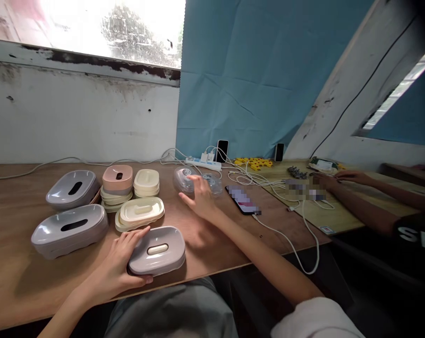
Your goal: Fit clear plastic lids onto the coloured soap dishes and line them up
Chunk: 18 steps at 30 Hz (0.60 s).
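Observation:
My left hand (pixel 119 263) grips the left end of a grey oval plastic box (pixel 175 249) at the table's front edge, thumb in front and fingers behind. A cream oval piece (pixel 158 249) shows in the slot on its top. My right hand (pixel 201 199) is held out over the table with fingers apart, beside clear plastic parts (pixel 184 180) that it partly hides. I cannot tell whether it touches them. Cream oval lids (pixel 144 210) lie stacked behind the grey box.
At left are two stacks of grey slotted shells (pixel 72 227), a pink shell (pixel 117 176) and more cream lids (pixel 147 180). A phone (pixel 242 201) with cable lies at right. Behind are a power strip (pixel 203 163) and yellow pieces (pixel 254 163). A co-worker's arms (pixel 363 202) reach in from the right.

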{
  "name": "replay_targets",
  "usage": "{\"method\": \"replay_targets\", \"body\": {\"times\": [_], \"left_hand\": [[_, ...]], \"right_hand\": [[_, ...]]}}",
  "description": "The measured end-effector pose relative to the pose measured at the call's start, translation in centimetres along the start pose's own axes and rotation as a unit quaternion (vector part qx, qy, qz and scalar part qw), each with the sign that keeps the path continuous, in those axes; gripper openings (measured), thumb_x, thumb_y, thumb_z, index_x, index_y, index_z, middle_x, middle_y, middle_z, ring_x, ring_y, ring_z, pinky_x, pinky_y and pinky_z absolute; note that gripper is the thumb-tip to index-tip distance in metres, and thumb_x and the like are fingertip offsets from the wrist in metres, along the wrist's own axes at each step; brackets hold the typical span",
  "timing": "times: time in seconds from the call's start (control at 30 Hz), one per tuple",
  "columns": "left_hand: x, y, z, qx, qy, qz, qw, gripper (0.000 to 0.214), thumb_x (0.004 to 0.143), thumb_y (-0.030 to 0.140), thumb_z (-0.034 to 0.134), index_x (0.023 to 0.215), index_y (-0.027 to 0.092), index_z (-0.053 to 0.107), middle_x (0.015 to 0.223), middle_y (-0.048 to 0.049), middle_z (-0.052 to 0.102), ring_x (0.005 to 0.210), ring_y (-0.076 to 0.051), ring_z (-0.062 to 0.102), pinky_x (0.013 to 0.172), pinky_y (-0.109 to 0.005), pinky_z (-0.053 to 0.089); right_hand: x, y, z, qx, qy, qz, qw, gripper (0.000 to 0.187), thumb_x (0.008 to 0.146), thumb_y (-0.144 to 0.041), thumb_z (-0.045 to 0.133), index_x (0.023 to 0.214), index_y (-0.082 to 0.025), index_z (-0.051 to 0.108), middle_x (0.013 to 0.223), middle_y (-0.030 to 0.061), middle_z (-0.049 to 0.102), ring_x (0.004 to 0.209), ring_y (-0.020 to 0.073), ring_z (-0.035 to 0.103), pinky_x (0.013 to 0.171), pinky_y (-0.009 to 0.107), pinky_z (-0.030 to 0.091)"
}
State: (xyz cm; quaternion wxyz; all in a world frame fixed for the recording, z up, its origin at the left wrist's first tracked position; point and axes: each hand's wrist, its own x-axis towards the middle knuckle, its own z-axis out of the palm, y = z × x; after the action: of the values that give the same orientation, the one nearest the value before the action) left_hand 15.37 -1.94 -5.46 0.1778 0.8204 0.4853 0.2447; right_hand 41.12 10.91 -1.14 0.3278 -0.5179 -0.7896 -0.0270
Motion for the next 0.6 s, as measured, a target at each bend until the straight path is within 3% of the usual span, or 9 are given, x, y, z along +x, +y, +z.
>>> {"method": "replay_targets", "body": {"times": [0.1,0.17,0.33,0.5,0.6], "left_hand": [[0.0,-0.4,0.0,0.006,-0.008,0.005,1.000,0.080,0.075,0.033,0.068,0.144,0.032,0.025,0.137,-0.0087,0.044,0.124,-0.034,0.039,0.104,-0.052,0.029],[0.0,-0.6,0.0,0.010,-0.022,0.009,1.000,0.081,0.077,0.034,0.067,0.144,0.033,0.022,0.138,-0.0085,0.043,0.124,-0.033,0.039,0.104,-0.052,0.028],[-0.1,-0.5,0.3,0.011,0.012,0.005,1.000,0.083,0.074,0.034,0.067,0.144,0.030,0.023,0.136,-0.0093,0.044,0.124,-0.034,0.040,0.103,-0.049,0.031],[-0.3,-0.5,0.6,0.002,0.031,-0.007,0.999,0.100,0.070,0.032,0.070,0.148,0.031,0.007,0.136,-0.0102,0.044,0.120,-0.035,0.045,0.100,-0.047,0.035],[-0.5,-0.5,0.6,-0.020,0.031,-0.024,0.999,0.104,0.069,0.034,0.072,0.149,0.029,0.006,0.135,-0.0116,0.046,0.117,-0.034,0.048,0.098,-0.045,0.038]], "right_hand": [[2.8,0.9,1.2,-0.047,0.002,0.054,0.997,0.080,0.078,-0.044,0.070,0.141,-0.014,0.031,0.142,0.0229,0.031,0.123,0.0412,0.039,0.102,0.056,0.029],[3.9,1.5,2.2,-0.065,-0.009,0.071,0.995,0.085,0.073,-0.047,0.073,0.141,-0.015,0.033,0.143,0.0238,0.029,0.122,0.0443,0.040,0.100,0.059,0.028],[4.7,2.6,3.4,-0.045,-0.016,0.096,0.994,0.058,0.079,-0.040,0.066,0.129,-0.015,0.048,0.130,0.0202,0.045,0.119,0.0393,0.045,0.101,0.056,0.030],[3.4,1.9,0.8,0.034,0.027,0.122,0.992,0.047,0.089,-0.039,0.049,0.128,-0.014,0.043,0.126,0.0182,0.046,0.115,0.0322,0.050,0.097,0.048,0.039],[0.7,0.0,-1.8,0.135,0.014,0.021,0.990,0.049,0.087,-0.038,0.053,0.130,-0.021,0.038,0.127,0.0112,0.047,0.114,0.0239,0.051,0.096,0.038,0.044]]}}
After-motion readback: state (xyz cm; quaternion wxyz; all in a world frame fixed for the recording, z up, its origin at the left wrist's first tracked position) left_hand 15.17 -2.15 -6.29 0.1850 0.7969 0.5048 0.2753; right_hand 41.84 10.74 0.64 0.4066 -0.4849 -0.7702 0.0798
